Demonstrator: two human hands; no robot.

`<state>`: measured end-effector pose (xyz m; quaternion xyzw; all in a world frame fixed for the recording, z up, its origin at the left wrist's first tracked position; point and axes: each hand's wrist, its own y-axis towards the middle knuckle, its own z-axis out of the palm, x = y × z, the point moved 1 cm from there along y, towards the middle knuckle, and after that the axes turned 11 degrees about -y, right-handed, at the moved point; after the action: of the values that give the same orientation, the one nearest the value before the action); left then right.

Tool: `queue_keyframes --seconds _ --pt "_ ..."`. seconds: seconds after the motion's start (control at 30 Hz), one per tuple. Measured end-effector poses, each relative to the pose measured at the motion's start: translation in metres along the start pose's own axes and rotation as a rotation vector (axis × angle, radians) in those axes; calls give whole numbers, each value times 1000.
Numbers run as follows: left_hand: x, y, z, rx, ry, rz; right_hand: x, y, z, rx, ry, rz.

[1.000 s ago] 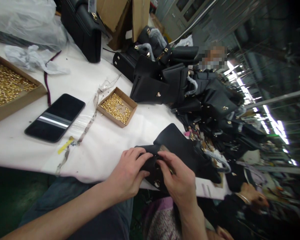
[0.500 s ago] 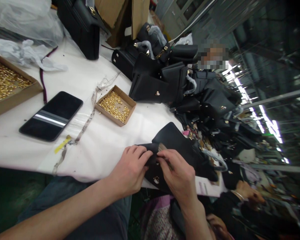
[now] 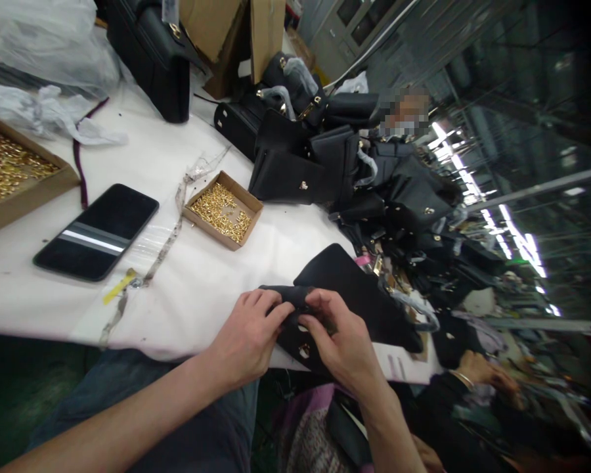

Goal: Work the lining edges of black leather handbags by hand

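A black handbag (image 3: 347, 282) lies on the near edge of the white table, its smooth panel spread out beyond my hands. My left hand (image 3: 249, 332) is closed on the bag's folded edge, fingertips bent over the black material. My right hand (image 3: 342, 338) pinches the same edge a little to the right, thumb and forefinger close together. Whether a small part or tool sits inside that pinch is hidden. Just below the fingers, a gold-coloured metal fitting (image 3: 304, 351) shows on the bag.
A small cardboard tray (image 3: 250, 231) holds gold-coloured metal pieces; a larger box (image 3: 39, 192) of them stands at left. Between lies a phone (image 3: 97, 231). Black handbags (image 3: 295, 174) are heaped behind. At right, a co-worker's hands (image 3: 482, 369) work near another bag.
A thin, flat piece that showed at my right fingertips is no longer visible. My right fingers have shifted slightly along the bag's edge; the view has moved a little.
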<state>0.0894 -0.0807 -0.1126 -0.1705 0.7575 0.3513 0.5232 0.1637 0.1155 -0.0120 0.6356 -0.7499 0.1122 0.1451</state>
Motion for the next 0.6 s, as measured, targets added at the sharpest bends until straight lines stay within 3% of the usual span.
queue_keyframes --seconds 0.2,0.47,0.6 --pt "3 0 -1 -8 -22 -6 -4 -11 8 -31 30 23" --pt "4 -2 -3 -78 -80 -87 -1 -24 15 -42 360 317" --pt "2 -1 -4 -58 -78 -89 1 -22 11 -3 358 327"
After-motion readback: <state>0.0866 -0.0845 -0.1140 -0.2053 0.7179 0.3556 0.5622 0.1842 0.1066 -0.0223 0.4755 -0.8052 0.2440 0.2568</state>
